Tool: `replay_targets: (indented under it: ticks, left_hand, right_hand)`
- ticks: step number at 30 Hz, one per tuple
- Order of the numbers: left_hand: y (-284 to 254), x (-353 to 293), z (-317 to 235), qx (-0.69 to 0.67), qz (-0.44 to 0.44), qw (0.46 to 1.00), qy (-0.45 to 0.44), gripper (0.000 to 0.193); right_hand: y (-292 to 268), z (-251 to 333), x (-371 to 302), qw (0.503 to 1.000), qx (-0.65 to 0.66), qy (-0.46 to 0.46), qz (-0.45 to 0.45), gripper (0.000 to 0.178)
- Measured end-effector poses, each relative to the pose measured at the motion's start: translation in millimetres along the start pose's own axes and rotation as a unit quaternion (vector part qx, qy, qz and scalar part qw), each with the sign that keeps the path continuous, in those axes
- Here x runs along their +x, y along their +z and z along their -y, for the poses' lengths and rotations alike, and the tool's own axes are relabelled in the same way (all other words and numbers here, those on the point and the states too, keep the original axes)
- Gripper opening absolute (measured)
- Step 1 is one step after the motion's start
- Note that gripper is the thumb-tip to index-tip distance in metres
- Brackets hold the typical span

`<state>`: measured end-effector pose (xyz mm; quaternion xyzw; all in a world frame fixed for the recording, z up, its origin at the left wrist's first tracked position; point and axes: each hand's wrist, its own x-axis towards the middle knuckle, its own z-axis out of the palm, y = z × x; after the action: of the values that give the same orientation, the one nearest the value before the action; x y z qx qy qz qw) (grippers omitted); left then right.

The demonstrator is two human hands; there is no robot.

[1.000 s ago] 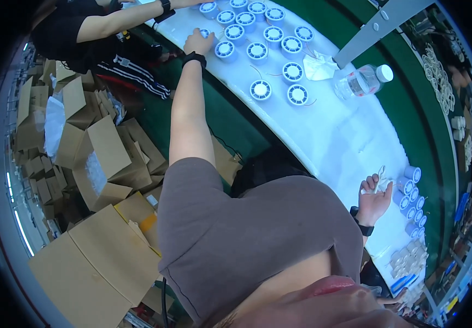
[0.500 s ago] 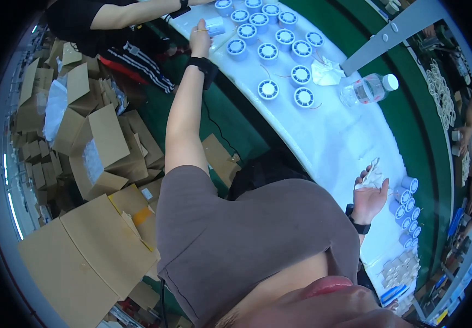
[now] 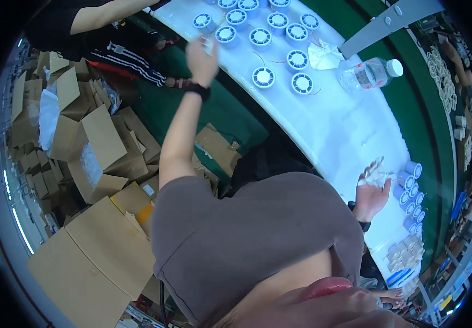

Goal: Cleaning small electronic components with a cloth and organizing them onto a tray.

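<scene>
Well to the left of both hands, open cardboard boxes (image 3: 107, 139) are sitting in a heap, their flaps standing at different angles. Just right of the boxes and beyond the left hand, a co-worker's forearm (image 3: 102, 15) is extending toward the tabletop (image 3: 350, 128), with striped trousers (image 3: 129, 61) showing below it.

The left hand (image 3: 202, 64) is hovering by the near edge of the tabletop, a dark band circling its wrist. Its fingers are blurring around a small pale patch, so I cannot tell whether they are gripping anything. Past its fingertips and to its right, pale cylinders with vented round tops (image 3: 260, 37) are standing upright in a loose group, thin wires trailing from some. Right of this group, a flattened white tissue (image 3: 324, 56) is lying between the cylinders and a clear plastic bottle (image 3: 370, 74), which is standing well beyond the right hand.

The right hand (image 3: 371, 201), well apart from the left, is resting palm up, its fingers curling loosely around a crumpled white tissue (image 3: 377, 176). Nearer the wearer than this hand, blue strips (image 3: 401, 277) and translucent pieces (image 3: 405, 252) are lying together. Just right of the hand, a second cluster of cylinders (image 3: 409, 191) is sitting closely packed.
</scene>
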<state>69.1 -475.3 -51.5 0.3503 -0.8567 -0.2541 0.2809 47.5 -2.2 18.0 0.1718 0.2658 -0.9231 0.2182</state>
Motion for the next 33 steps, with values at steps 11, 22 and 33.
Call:
replay_targets:
  ticks: [11, 22, 33]
  left_hand:
    - [8, -75, -51, 0.061, 0.186, 0.975, 0.107, 0.052]
    - [13, -135, -159, -0.393, 0.261, 0.882, 0.015, 0.046]
    - [3, -152, -218, -0.331, 0.268, 0.840, 0.337, 0.052]
  right_hand:
    - [43, -15, 28, 0.991, -0.014, 0.098, 0.092, 0.045]
    - [98, -55, 17, 0.611, -0.642, -0.400, 0.234, 0.040]
    - [85, -21, 28, 0.769, -0.620, 0.039, 0.151, 0.049]
